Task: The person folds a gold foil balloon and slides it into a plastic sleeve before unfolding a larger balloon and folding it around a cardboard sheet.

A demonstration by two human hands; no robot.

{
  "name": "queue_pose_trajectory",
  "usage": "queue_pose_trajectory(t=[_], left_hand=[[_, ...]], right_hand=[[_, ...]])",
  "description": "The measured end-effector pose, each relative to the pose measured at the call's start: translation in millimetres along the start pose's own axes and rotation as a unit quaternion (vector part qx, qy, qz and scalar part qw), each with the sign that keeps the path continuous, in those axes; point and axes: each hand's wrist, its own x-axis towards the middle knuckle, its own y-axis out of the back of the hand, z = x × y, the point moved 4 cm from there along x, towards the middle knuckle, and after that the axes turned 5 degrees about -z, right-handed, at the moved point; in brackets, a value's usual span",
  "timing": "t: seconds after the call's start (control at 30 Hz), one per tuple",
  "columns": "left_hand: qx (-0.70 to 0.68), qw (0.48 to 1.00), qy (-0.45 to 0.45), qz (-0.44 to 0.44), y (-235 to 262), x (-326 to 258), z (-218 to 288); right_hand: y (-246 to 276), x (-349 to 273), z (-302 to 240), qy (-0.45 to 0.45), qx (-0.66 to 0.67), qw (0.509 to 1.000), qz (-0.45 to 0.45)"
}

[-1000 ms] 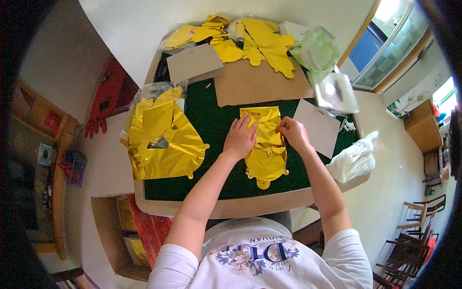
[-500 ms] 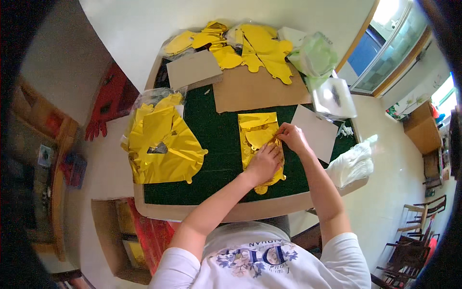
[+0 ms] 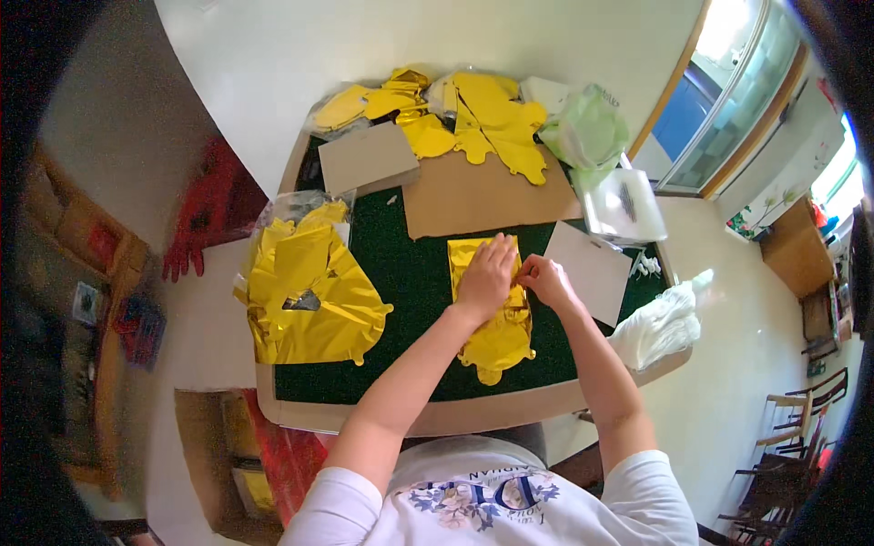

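Note:
A flat gold foil balloon [image 3: 496, 341], folded into a long strip with rounded tabs at its near end, lies on the dark green table mat. My left hand [image 3: 487, 280] rests on its upper part, fingers stretched out and flat, covering much of the foil there. At the strip's right edge, my right hand [image 3: 546, 280] is closed in a pinch on the foil; its fingertips partly hide the spot. To the left lies a large spread of creased gold foil [image 3: 314, 300], partly in a clear plastic bag.
At the back are more flat gold foil pieces [image 3: 496, 114], a brown cardboard sheet [image 3: 482, 196] and a grey card [image 3: 367, 157]. On the right lie another grey card [image 3: 590, 273], a pale green bag [image 3: 587, 132], a clear plastic packet [image 3: 624, 207] and a white plastic bag [image 3: 660, 326].
My left hand has moved away from me up the foil and flattened out. My right hand stays pinched at the right edge. The whole view has shifted slightly.

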Motion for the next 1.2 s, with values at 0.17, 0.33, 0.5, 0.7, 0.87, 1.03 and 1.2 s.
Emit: queue_pose_trajectory(t=[0.17,0.33,0.5,0.7,0.87,1.03,1.2], left_hand=[[0.007,0.994,0.019,-0.111,-49,-22,-15],[-0.023,0.990,0.045,-0.128,-53,-23,-15],[-0.027,0.989,0.054,-0.133,-48,-21,-14],[-0.016,0.988,0.055,-0.144,-48,-20,-14],[-0.030,0.988,0.069,-0.134,-47,-23,-13],[-0.050,0.982,0.091,-0.161,-40,-20,-11],[0.035,0.996,0.020,-0.079,-26,-15,-2]], right_hand=[[-8,0,7,0.021,-0.007,0.999,0.025],[-6,1,7,0.003,-0.016,0.999,0.034],[-4,4,4,-0.005,-0.012,1.000,-0.001],[0,5,-8,0.032,-0.158,0.985,0.064],[6,4,-23,0.034,-0.128,0.987,0.097],[-3,-9,-13,0.071,-0.138,0.983,0.099],[-6,-20,-18,0.122,-0.157,0.974,0.105]])
